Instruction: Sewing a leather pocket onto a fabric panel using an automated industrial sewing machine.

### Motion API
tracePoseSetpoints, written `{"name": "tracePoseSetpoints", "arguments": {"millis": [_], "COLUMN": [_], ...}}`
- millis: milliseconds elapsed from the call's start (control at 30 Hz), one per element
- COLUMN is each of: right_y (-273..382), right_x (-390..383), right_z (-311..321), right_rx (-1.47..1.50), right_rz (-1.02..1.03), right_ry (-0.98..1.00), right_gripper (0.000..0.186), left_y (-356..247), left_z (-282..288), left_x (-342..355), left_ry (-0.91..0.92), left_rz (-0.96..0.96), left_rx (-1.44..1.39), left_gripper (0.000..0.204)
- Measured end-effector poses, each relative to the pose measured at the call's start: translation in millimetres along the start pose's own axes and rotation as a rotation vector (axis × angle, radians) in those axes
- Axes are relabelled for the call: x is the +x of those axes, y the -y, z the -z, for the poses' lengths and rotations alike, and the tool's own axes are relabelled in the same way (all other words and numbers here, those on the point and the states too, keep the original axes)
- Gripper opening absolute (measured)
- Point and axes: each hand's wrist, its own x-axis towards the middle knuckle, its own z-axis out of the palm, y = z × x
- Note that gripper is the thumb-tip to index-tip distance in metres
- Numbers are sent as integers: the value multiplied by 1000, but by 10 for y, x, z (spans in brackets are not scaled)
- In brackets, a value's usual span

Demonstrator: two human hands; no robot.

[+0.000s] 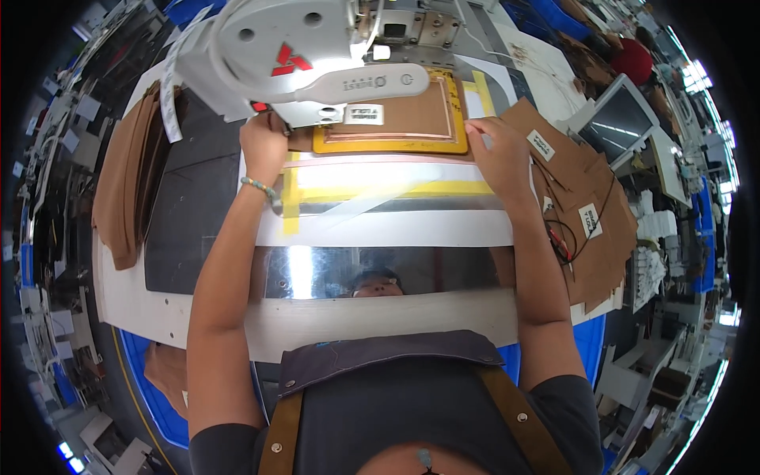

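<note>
A white sewing machine [277,39] stands over a yellow-edged template [390,146] holding a brown panel [416,115] with a white printed label [364,114]. My left hand [265,148] is at the template's left, below the machine head, fingers curled and closed; what they hold is hidden. My right hand [497,150] is at the template's right edge, fingertips touching or very near it, fingers slightly bent and apart, holding nothing that I can see. Beneath lies white sheeting [396,229] with yellow tape strips, with a shiny metal strip [435,269] nearer me.
Stacked brown pieces [123,182] lie at the left; labelled brown pieces [594,261] and a red-handled tool [564,252] at the right, beside a screen [621,111]. Blue bins [158,380] sit below the table. A person in red [629,59] is at the far upper right.
</note>
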Motion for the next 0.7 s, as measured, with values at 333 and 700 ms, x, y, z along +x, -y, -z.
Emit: {"name": "tracePoseSetpoints", "arguments": {"millis": [333,700], "right_y": [0,-344], "right_x": [-11,71], "right_z": [-24,-73], "right_rx": [54,61], "right_rz": [-16,-77], "right_ry": [86,185], "right_gripper": [20,24], "left_y": [891,1467], "left_z": [2488,3567], "left_x": [-1160,-2963], "left_ry": [-92,-212], "left_rz": [441,964], "left_rx": [-772,-287], "left_gripper": [21,47]}}
